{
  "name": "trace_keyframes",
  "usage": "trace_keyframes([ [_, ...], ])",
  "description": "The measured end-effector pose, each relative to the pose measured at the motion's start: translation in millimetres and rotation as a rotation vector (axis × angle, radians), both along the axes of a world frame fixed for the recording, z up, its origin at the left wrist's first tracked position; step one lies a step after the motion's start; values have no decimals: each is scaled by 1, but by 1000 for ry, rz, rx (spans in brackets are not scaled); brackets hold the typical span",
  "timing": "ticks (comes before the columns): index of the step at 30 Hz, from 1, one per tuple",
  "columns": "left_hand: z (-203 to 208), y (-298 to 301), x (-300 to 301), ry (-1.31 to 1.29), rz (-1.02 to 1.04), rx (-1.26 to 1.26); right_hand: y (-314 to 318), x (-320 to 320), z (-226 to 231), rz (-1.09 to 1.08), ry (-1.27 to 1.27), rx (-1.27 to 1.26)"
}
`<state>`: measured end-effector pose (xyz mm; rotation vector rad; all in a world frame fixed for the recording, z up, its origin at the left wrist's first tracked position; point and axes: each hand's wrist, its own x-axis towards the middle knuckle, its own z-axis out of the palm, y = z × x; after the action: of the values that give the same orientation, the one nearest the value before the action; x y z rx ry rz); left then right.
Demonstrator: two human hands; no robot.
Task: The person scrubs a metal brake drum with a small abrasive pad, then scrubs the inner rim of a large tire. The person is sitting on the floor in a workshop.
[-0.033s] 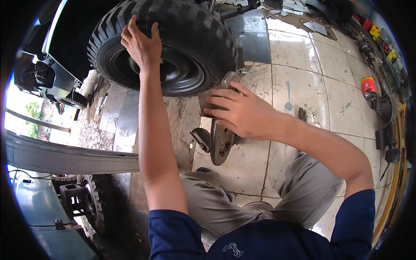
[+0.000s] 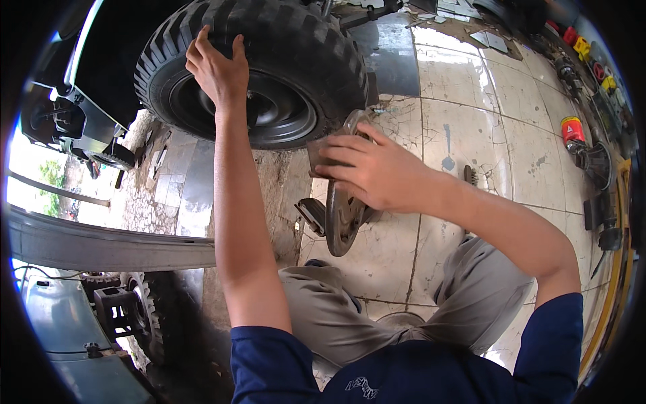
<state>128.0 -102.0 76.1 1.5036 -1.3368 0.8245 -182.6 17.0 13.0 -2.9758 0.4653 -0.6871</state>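
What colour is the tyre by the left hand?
The tyre is black; it shows best in the head view.

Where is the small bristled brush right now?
In the head view, the brush lies right of centre on the tiled floor, just beyond the right forearm and to the right of the right hand.

Cracked cream floor tiles (image 2: 471, 114), pale glare (image 2: 434, 39), stone paving (image 2: 145, 205) at left, foliage (image 2: 50, 180), bright daylight (image 2: 25, 161)
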Motion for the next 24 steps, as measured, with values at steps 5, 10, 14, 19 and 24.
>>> trace_keyframes([
  [5,8,-2,-9,86,-17,34,-35,-2,-16,-134,-118,12],
  [10,11,-1,-7,94,26,86,-23,2,-8,-7,-93,-64],
  [14,7,-7,-17,-140,55,-60,-8,5,-12,32,-107,-33],
  [19,11,-6,-23,-350,37,34,-15,5,-9,30,-52,-71],
  [24,28,-7,-36,-309,157,123,-12,9,-7,-12,48,-198],
])
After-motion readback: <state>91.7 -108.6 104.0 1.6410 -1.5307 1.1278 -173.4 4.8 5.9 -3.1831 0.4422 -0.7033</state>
